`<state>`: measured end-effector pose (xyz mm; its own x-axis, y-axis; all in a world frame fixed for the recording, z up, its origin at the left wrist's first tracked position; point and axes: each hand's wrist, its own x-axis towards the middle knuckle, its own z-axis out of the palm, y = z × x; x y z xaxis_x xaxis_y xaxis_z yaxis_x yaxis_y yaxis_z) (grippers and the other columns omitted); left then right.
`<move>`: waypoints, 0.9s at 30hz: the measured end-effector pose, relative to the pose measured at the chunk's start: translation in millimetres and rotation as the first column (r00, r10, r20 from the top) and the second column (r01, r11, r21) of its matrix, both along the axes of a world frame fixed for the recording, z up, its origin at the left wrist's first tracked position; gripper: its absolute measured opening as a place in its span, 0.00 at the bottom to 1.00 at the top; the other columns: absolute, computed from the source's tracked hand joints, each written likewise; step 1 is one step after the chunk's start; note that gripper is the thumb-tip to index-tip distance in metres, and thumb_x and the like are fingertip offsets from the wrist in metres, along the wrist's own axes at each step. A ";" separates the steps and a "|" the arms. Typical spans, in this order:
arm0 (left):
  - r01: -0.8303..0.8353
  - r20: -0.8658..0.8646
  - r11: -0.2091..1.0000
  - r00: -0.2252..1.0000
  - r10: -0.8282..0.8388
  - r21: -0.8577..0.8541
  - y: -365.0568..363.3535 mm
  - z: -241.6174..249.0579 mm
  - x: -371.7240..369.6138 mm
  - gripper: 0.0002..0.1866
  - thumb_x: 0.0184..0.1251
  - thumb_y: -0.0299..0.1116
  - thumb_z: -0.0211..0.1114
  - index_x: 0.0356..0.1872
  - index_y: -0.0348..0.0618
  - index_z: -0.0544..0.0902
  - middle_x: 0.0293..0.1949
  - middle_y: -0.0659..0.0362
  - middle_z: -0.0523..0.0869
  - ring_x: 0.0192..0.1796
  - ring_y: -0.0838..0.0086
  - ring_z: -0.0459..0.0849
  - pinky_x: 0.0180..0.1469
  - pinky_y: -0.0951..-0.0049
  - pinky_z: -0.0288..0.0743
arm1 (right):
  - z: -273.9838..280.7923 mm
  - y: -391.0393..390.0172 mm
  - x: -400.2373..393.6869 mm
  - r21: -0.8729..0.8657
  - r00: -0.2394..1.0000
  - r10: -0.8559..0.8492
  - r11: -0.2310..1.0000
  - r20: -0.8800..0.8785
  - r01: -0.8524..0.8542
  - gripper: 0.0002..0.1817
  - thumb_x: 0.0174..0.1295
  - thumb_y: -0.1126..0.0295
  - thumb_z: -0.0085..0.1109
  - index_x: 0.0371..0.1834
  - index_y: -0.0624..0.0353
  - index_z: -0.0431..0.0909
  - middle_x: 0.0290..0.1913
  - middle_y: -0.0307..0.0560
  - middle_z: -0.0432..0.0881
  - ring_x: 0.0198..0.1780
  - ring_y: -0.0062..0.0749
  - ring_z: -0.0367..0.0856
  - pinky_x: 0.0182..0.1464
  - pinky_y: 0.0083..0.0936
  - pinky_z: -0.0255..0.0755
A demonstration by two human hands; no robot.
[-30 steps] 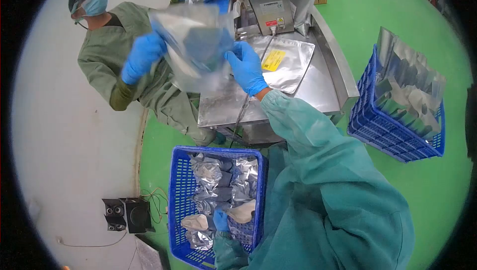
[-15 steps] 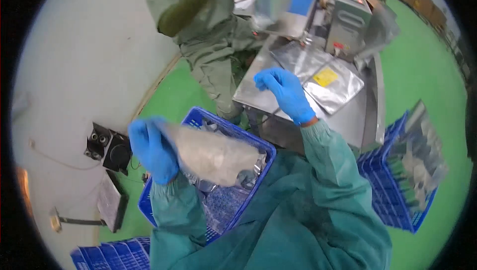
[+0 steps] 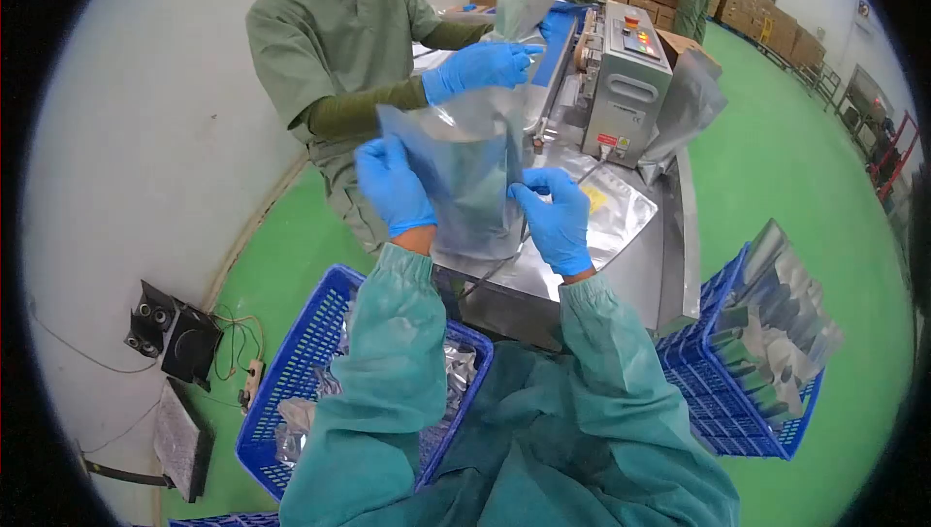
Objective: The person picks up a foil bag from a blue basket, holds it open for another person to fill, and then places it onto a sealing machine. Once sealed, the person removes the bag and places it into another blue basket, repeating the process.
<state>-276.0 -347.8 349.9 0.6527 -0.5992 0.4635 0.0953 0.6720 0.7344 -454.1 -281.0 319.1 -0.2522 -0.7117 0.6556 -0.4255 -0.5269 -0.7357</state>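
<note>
A silvery, partly see-through foil pouch [image 3: 470, 183] is held upright in front of me, above the near end of the metal table [image 3: 635, 280]. My left hand [image 3: 393, 188], in a blue glove, is closed on its left side, with the fingers partly behind it. On the right edge, about halfway up, my right hand [image 3: 556, 222] pinches the pouch between thumb and fingers. Beneath my right hand, a flat silver bag [image 3: 621, 207] with a yellow label lies on the table. Just beyond the pouch, a co-worker's gloved hand [image 3: 480, 69] is at another foil pouch [image 3: 524, 11].
A grey sealing machine [image 3: 628, 81] stands on the table beside a blue conveyor belt [image 3: 556, 62]. Blue crates with foil pouches stand on the left [image 3: 291, 357] and right [image 3: 693, 362]. Dark equipment [image 3: 175, 333] and cables are by the wall.
The pouch in my left hand has risen from over the left crate and now stands upright. My right hand, previously holding nothing, has closed on its edge. The view has tilted up.
</note>
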 end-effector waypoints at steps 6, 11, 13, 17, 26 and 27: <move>0.253 0.241 0.960 0.931 -0.276 0.121 7.1 -23.1 -5.2 0.08 0.65 0.30 0.59 0.39 0.36 0.76 0.32 0.64 0.78 0.34 0.83 0.72 0.37 0.81 0.68 | -6.6 -19.1 3.2 0.153 0.996 -0.090 0.984 0.020 0.086 0.13 0.50 0.68 0.65 0.37 0.62 0.81 0.31 0.43 0.80 0.32 0.22 0.77 0.38 0.20 0.71; 0.444 0.190 0.843 0.839 -0.510 0.303 -14.0 -33.8 11.0 0.08 0.61 0.32 0.63 0.32 0.37 0.79 0.25 0.67 0.79 0.24 0.86 0.72 0.26 0.82 0.66 | -14.6 -36.9 3.4 -0.028 0.982 -0.178 0.984 -0.062 0.177 0.07 0.56 0.68 0.59 0.32 0.59 0.80 0.29 0.44 0.80 0.30 0.29 0.77 0.35 0.26 0.70; 0.415 0.203 0.860 0.852 -0.482 0.297 -0.7 -13.8 16.2 0.07 0.59 0.32 0.66 0.31 0.38 0.80 0.23 0.67 0.79 0.23 0.87 0.71 0.25 0.83 0.65 | -13.0 -31.4 -0.5 -0.082 0.974 -0.212 0.975 -0.079 0.205 0.06 0.58 0.70 0.56 0.29 0.61 0.79 0.27 0.43 0.78 0.27 0.28 0.75 0.34 0.24 0.68; 0.316 0.244 0.932 0.904 -0.352 0.177 -9.5 -11.5 36.4 0.08 0.55 0.32 0.69 0.27 0.38 0.81 0.22 0.67 0.79 0.21 0.87 0.70 0.24 0.81 0.64 | -38.1 -28.2 -13.0 -0.009 0.953 -0.177 0.983 0.248 0.185 0.07 0.59 0.71 0.56 0.28 0.63 0.77 0.24 0.40 0.77 0.27 0.23 0.72 0.33 0.22 0.66; 0.178 0.668 0.954 0.683 -0.296 0.240 -5.6 -13.7 72.0 0.11 0.61 0.34 0.63 0.37 0.35 0.82 0.31 0.61 0.84 0.34 0.84 0.78 0.38 0.81 0.71 | -51.6 -25.8 -24.8 0.013 0.988 -0.101 0.995 0.114 0.100 0.10 0.63 0.67 0.51 0.31 0.62 0.77 0.27 0.41 0.76 0.30 0.23 0.70 0.35 0.24 0.65; 0.189 0.723 0.962 0.634 -0.273 0.197 6.1 -7.6 80.4 0.09 0.66 0.29 0.58 0.42 0.36 0.81 0.34 0.60 0.83 0.37 0.85 0.78 0.39 0.83 0.71 | -49.2 -26.6 -24.7 -0.007 0.983 -0.185 0.983 -0.007 0.185 0.11 0.63 0.65 0.51 0.30 0.61 0.76 0.27 0.42 0.76 0.30 0.24 0.69 0.35 0.26 0.65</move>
<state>-195.6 -341.6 342.4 -0.0463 -0.7491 0.6608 -0.3632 0.6289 0.6875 -478.9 -307.6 269.9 -0.3741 -0.6492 0.6623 -0.5216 -0.4432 -0.7291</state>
